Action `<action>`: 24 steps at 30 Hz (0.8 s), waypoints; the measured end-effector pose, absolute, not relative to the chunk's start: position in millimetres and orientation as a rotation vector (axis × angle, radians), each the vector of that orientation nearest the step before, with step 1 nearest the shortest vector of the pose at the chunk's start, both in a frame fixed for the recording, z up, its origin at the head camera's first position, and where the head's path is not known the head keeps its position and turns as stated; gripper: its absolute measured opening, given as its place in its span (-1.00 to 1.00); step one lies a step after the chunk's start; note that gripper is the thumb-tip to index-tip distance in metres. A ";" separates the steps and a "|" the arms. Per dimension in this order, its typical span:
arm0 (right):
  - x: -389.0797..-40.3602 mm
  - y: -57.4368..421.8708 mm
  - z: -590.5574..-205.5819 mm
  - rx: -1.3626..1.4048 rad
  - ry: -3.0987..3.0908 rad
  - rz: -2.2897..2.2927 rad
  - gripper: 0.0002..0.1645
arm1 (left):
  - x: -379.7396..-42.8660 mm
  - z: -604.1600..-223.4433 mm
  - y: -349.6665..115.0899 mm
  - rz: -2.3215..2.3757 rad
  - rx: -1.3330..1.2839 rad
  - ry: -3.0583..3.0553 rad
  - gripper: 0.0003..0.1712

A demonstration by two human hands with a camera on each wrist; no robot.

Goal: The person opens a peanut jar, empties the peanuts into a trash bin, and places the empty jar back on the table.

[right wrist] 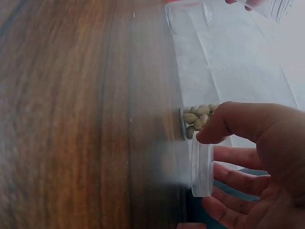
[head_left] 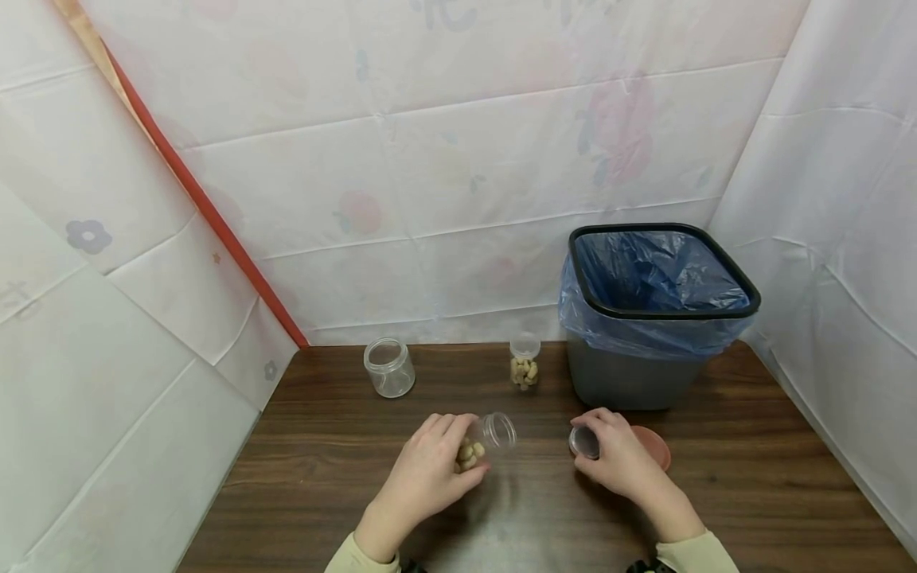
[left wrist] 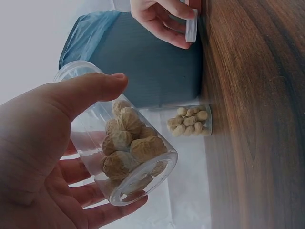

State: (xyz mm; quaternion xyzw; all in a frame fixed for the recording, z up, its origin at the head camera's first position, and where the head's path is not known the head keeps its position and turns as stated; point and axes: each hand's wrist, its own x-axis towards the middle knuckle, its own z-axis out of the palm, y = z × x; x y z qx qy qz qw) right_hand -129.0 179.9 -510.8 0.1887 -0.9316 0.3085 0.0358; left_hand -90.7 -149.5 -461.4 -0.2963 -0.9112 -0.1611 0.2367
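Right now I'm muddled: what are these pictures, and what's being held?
No robot here, just someone's bare left hand and right hand. The widest picture comes from a camera on the head; the others come from one on each wrist. The left hand holds a tilted clear jar with peanut-like pieces inside; the right hand holds a clear lid. On the wooden table stand an empty jar, a small jar with more pieces, and a bin with a blue bag. A reddish disc lies by the right hand.
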 end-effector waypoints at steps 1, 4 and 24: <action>-129.2 179.9 -511.2 0.577 -2.871 0.952 -0.46 | -90.7 -461.4 -149.4 -0.442 -0.813 -2.497 -0.24; -129.4 179.7 -511.9 0.574 -2.891 0.952 -0.45 | -90.7 -461.6 -149.1 -0.447 -0.815 -2.501 -0.24; -132.3 177.2 -521.6 0.555 -2.964 0.930 -0.43 | -89.2 -461.2 -147.9 -0.462 -0.829 -2.525 -0.27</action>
